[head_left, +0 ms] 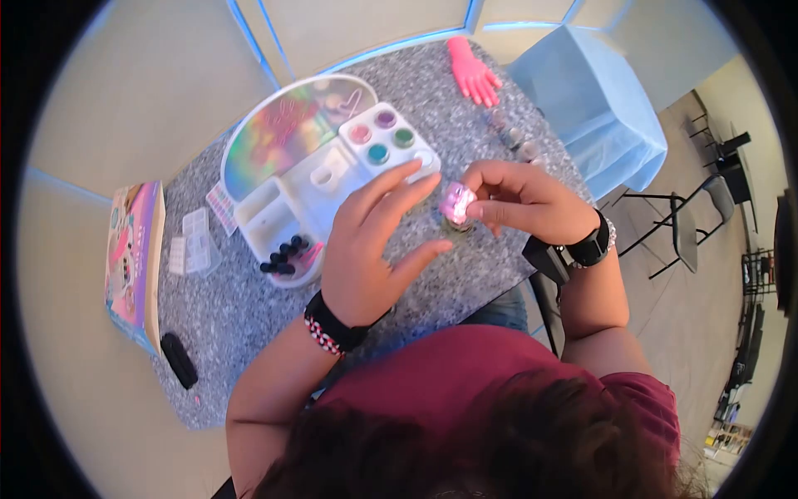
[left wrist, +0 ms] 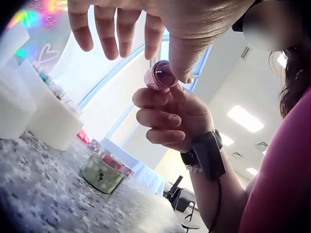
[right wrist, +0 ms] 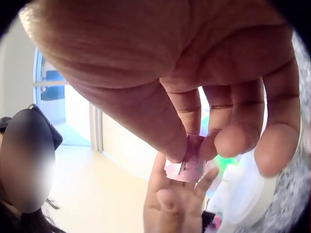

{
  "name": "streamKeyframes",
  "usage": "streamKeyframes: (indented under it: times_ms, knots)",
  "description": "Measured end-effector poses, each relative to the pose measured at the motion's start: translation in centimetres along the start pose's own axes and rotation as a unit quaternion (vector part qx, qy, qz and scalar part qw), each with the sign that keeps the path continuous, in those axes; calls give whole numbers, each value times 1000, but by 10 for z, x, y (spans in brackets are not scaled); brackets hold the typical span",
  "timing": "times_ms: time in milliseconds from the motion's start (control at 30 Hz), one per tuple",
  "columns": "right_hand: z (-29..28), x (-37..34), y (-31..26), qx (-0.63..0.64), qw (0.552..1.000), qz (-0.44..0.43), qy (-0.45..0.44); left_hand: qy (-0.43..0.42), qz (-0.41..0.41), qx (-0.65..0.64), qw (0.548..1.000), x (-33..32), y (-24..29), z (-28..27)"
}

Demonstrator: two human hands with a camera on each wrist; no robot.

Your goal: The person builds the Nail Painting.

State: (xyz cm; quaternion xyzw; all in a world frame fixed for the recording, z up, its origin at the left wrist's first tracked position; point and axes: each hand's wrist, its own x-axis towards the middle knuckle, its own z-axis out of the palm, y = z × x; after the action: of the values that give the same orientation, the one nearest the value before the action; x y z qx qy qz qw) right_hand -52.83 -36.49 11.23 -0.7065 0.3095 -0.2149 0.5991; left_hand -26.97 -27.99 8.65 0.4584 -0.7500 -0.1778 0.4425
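My right hand pinches a small pink cylinder between thumb and fingers, above the table. In the left wrist view, the pink cylinder shows a round opening at its end. The right wrist view shows a white tab on the side of the pink cylinder. My left hand hovers to its left, fingers spread and holding nothing. Below stands a short green patterned round piece, with pink showing at its top.
A white kit tray with a shiny rainbow panel holds several colored pots and black-capped bottles. A pink model hand lies at the far edge. To the left are a clear plastic case, a box and a black pouch.
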Motion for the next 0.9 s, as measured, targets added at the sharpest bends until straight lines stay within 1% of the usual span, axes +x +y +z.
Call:
streamKeyframes:
  times_ms: [33, 67, 133, 200, 267, 300, 333, 400, 600, 767, 833, 900]
  knots:
    - [9, 0, 2, 34, 998, 29, -48, 6, 15, -5, 1000, 0, 0, -1]
    - [16, 1, 6, 40, 997, 31, -54, 4, 8, -2, 1000, -3, -4, 1]
    - [25, 3, 11, 131, 988, 31, -81, -13, 29, -21, 999, -7, -13, 6]
    - [32, 7, 14, 138, 987, 21, -76, -3, 24, -17, 1000, -8, -14, 5]
    - [36, 9, 18, 164, 985, 0, -46, 4, 22, -14, 1000, -8, -15, 4]
    - [38, 9, 21, 175, 984, 9, -26, 11, 28, -1, 1000, -8, -16, 4]
    - [41, 8, 21, 176, 984, 9, -26, 18, 34, 12, 999, -9, -16, 3]
    - [45, 8, 20, 185, 982, 15, 21, 21, 34, 23, 999, -8, -15, 2]
    - [46, 4, 26, 232, 972, -8, 45, 31, 37, 39, 998, -7, -12, 1]
    - [35, -1, 21, 241, 968, -8, 69, 39, 39, 62, 997, -4, -12, -5]
    - [29, -2, 23, 247, 966, -14, 74, 44, 18, 26, 999, -3, -13, -8]
    - [24, -3, 26, 218, 968, -16, 121, 59, 13, 20, 998, -2, -15, -8]
